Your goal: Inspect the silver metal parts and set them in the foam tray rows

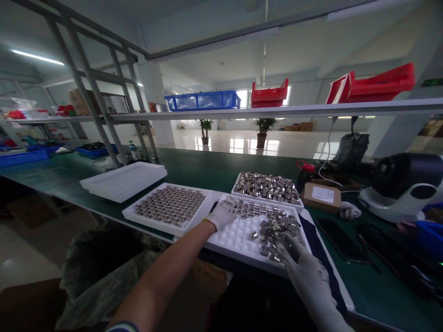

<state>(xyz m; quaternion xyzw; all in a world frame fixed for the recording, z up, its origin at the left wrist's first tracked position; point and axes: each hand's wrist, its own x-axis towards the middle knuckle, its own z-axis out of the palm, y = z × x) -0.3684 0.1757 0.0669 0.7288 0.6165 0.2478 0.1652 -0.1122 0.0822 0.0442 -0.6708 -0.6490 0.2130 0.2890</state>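
Note:
A white foam tray with moulded pockets lies before me. Short metal cylinders stand in its back rows, and a loose heap of the same cylinders covers its right side. My left hand, in a white glove, is at the tray's back left pockets with fingers bent together; what they hold is hidden. My right hand, gloved too, reaches into the heap's near edge, fingers curled among the cylinders. I cannot make out which piece it grips.
A filled tray stands to the left, with stacked white trays beyond. Behind is a tray heaped with cylinders. To the right are a cardboard box, a phone-like dark slab and a white-and-black machine. A shelf crosses above.

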